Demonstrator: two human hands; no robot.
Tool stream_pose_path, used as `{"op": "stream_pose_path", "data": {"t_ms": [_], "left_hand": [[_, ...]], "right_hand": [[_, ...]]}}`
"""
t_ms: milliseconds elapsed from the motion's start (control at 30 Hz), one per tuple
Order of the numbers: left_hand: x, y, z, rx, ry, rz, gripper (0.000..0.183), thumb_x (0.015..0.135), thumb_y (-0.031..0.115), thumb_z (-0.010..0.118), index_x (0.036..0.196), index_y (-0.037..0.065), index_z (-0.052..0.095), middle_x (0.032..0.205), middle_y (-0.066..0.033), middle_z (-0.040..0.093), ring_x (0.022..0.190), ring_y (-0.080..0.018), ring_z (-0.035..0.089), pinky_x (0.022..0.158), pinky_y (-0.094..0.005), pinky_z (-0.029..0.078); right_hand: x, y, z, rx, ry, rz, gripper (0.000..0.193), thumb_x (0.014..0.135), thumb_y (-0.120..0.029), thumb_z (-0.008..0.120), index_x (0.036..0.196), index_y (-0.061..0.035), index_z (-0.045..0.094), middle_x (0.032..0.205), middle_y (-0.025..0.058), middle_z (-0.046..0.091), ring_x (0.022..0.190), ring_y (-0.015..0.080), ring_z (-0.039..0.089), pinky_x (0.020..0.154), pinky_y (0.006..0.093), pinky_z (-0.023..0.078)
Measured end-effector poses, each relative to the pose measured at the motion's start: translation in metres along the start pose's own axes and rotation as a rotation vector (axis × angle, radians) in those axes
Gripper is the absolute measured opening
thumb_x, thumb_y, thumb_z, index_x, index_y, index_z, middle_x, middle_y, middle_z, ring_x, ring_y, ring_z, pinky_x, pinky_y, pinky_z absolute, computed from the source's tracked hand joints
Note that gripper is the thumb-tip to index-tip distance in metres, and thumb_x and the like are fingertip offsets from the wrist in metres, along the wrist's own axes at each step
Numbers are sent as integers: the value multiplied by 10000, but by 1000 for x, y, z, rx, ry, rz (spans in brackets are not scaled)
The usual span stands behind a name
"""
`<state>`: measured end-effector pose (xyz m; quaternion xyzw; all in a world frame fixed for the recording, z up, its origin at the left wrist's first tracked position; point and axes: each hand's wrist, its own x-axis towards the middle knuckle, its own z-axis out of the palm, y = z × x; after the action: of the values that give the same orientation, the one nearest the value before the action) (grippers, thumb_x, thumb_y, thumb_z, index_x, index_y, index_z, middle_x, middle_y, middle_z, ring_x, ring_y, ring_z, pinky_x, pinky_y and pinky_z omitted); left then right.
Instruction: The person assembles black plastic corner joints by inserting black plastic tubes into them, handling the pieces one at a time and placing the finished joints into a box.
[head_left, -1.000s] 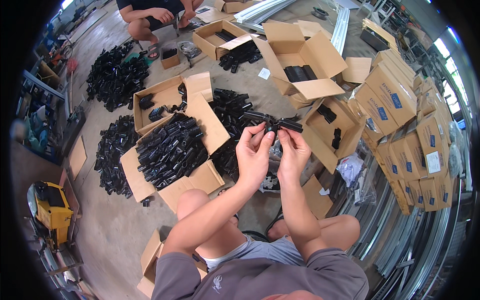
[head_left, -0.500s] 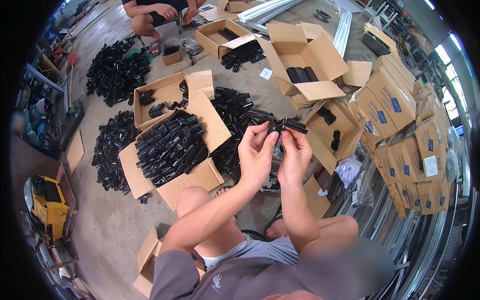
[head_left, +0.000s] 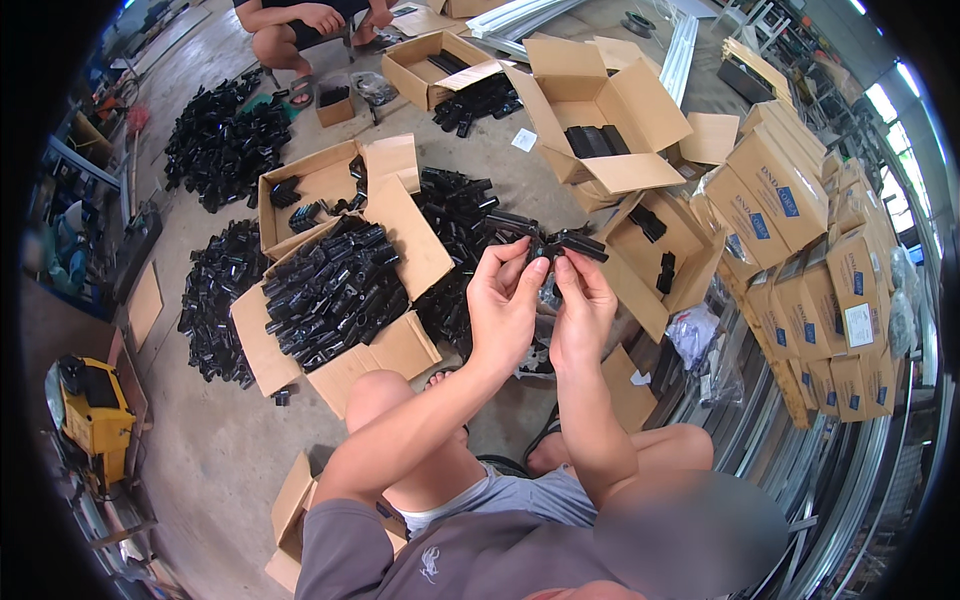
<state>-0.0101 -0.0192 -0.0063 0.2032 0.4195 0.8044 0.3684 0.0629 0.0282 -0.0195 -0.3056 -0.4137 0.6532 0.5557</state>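
Observation:
My left hand (head_left: 503,312) and my right hand (head_left: 583,315) are raised side by side in front of my knees, fingers pinched closed. Between them they grip a black plastic part (head_left: 578,244), one dark arm sticking out to each side. Whether it is one piece or two pressed together I cannot tell, as the fingertips cover its middle. Behind the hands spreads a heap of similar black parts (head_left: 458,215). To the left, an open carton (head_left: 425,250) is piled with more of them. At the right, another open carton (head_left: 690,290) has a few black pieces inside.
Further black heaps (head_left: 215,145) lie on the floor at the left. A large open carton (head_left: 645,110) stands ahead. Stacked closed cartons (head_left: 765,195) and long metal profiles (head_left: 745,470) line the right. Another person (head_left: 315,18) sits at the far left; a yellow machine (head_left: 100,420) is nearer.
The view has shifted slightly, so the surroundings sit a little further left. Both hands keep their hold on the black part, its angle barely altered.

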Motion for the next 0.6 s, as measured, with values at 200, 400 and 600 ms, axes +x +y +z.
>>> {"op": "stream_pose_path", "data": {"t_ms": [200,400,600], "left_hand": [[0,-4,2,21,3,12,224,952,-21,603,1162,-51,531,1114,-152,672,1037,-126,624,890,-247,499],[0,-9,2,22,8,19,218,950,-21,608,1154,-47,536,1099,-141,672,1035,-129,625,891,-252,499],[0,-10,1,69,-3,26,235,970,6,592,1191,-31,520,1137,-147,671,1039,-132,623,909,-259,502]], "right_hand": [[1,-1,1,-87,15,-32,195,909,-27,691,1100,16,687,1053,72,704,962,107,639,871,237,488],[1,0,8,78,78,53,200,921,-47,685,1113,4,672,1088,59,692,1006,99,619,890,239,477],[-2,14,13,83,133,-20,172,935,-44,666,1101,-1,673,1082,56,679,999,100,611,879,254,479]]}}
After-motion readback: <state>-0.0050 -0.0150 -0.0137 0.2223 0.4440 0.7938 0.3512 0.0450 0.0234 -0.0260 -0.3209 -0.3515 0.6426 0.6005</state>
